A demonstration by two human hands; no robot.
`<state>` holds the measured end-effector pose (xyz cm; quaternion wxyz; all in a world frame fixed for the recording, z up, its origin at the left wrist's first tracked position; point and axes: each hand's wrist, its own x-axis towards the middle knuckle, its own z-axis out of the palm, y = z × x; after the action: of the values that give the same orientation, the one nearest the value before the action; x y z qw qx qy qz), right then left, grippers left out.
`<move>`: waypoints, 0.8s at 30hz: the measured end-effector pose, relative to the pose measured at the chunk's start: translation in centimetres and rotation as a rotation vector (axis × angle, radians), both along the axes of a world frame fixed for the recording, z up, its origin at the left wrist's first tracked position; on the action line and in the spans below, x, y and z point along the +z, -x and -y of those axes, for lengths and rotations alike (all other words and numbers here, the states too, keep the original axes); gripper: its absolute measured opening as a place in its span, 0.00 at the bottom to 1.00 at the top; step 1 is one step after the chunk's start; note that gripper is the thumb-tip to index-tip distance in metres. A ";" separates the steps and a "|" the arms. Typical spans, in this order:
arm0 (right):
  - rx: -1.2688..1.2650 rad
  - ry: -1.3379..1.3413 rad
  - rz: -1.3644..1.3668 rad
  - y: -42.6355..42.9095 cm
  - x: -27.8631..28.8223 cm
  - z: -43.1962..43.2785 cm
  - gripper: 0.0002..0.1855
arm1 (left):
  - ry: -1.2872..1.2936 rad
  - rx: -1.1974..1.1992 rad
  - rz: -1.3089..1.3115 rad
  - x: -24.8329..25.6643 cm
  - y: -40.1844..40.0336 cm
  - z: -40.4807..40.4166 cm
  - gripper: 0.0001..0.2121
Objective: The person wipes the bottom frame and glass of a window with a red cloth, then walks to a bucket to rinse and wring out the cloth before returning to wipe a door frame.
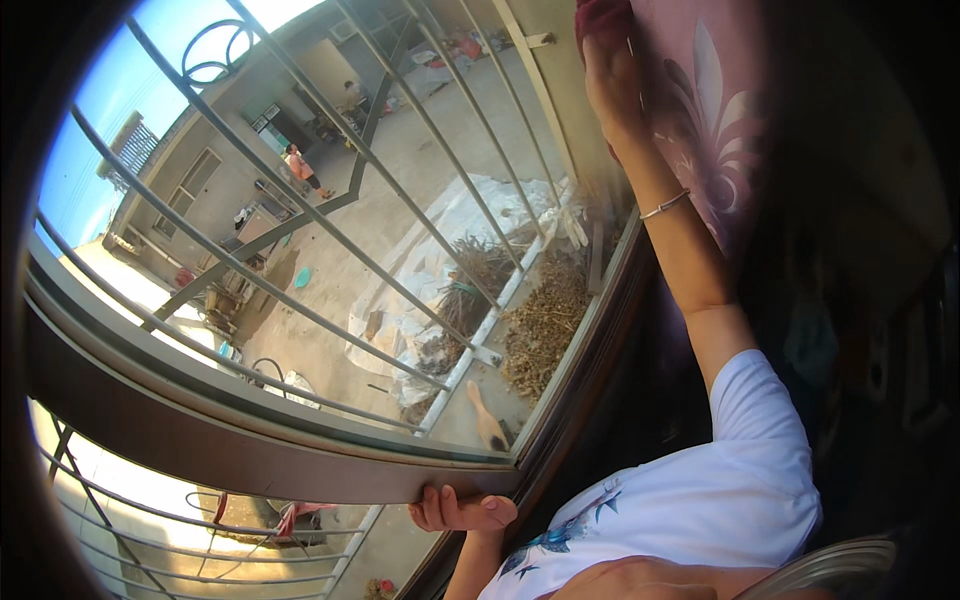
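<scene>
My right arm reaches up along the right side of the window. At the top edge of the view, my right hand holds a dark red cloth, partly cut off by the frame edge. It is beside a pink curtain with a pale leaf pattern. Lower down, my left hand grips the brown frame of a window sash near its corner, fingers curled against the lower edge. The glass pane fills the space between the two hands.
Metal security bars stand outside the glass. On the sill beyond lie a wooden-handled brush and dried plants. A white plastic sheet covers part of the courtyard. Farther off stand a person and a second, partly hidden person.
</scene>
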<state>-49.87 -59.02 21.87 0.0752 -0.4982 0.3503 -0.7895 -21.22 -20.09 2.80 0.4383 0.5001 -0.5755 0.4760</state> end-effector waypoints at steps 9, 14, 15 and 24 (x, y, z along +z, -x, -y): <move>0.029 0.901 -0.432 -18.9 6.6 -26.6 0.23 | -0.042 -0.097 -0.060 -0.1 0.6 0.2 0.23; -0.061 0.975 -0.416 -15.1 10.8 -21.2 0.21 | 0.044 -0.077 -0.063 -0.6 0.1 0.0 0.21; -0.096 0.947 -0.336 -13.2 11.7 -18.5 0.19 | 0.061 -0.046 -0.044 -0.1 -0.1 -0.5 0.21; -0.708 0.416 -0.029 3.4 11.2 8.1 0.20 | 0.165 -0.072 -0.004 0.1 0.1 1.1 0.24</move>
<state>-53.30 -67.14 33.09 -0.3085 -0.3624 0.3342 -0.8135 -21.32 -21.18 2.89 0.4960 0.4423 -0.5511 0.5045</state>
